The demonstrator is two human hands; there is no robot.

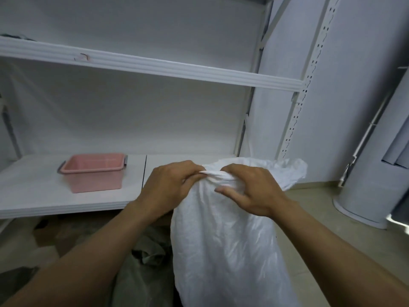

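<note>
Now my left grip (172, 185) has its fingers curled tight, pinching the bunched neck of the bag (225, 240). My right grip (250, 191) is closed over the same bunch from the other side, thumb laid along the film. The bag is thin white plastic, crinkled and limp. It hangs below my hands just off the front right corner of the lower shelf (33, 196), with its bottom out of view. I judge it light, slippery and apt to tear if pulled by a single layer, so the gathered neck is the place to hold it, not the loose flap behind. A pink basket (95, 171) stands towards the shelf's left, well apart from the bag. Grey cloth (150, 251) lies below the shelf's front edge, beside the bag.
</note>
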